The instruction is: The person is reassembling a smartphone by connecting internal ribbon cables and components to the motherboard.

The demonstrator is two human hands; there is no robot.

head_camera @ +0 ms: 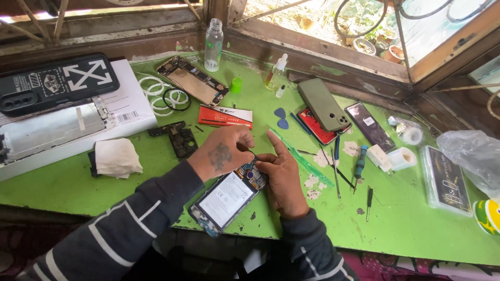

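An opened phone [227, 196] with its back off lies on the green worktable [78, 187] near the front edge, its white battery showing. My left hand [221, 154] rests over the phone's upper end, fingertips pinched on a small part there. My right hand [281, 179] grips the same upper corner from the right, index finger stretched out. What the fingertips hold is too small to tell.
Around lie a dark phone case [57, 83], a white box [73, 125], a folded cloth [117, 157], a bare phone frame [192, 80], a clear bottle [213, 46], a green phone [324, 105] on a red one, screwdrivers [359, 166], and a plastic bag [471, 156].
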